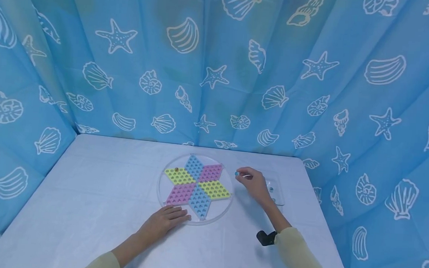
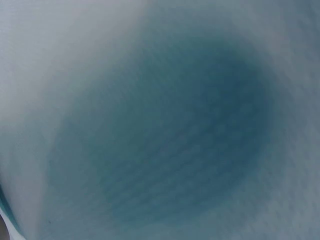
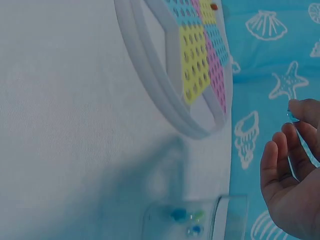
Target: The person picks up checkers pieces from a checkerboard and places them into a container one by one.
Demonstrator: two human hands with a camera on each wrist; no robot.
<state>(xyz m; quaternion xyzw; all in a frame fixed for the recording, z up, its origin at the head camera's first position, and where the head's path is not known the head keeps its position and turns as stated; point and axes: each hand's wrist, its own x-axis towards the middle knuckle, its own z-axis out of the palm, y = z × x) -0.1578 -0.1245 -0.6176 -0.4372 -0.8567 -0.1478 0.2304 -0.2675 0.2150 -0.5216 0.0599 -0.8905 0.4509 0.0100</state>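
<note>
Between thumb and fingertip, my right hand (image 1: 252, 184) pinches a small blue marble (image 1: 237, 173), held up just off the right side of a round Chinese checkers board. The right wrist view shows the same marble (image 3: 290, 116) at the fingertips. The board (image 1: 218, 217) has a white rim and a six-pointed star of blue, pink and yellow sections with holes. One brown-red marble (image 1: 176, 169) sits in the left yellow point. My left hand (image 1: 163, 222) lies with extended fingers at the board's near left rim. The left wrist view is only blurred, shadowed cloth.
A clear plastic tray (image 1: 278, 199) stands right of the board, partly behind my right forearm. Several marbles (image 3: 196, 230) in it look blue and green. A white cloth covers the table (image 1: 85, 191). Blue shell-print curtains (image 1: 209, 105) hang behind and at both sides.
</note>
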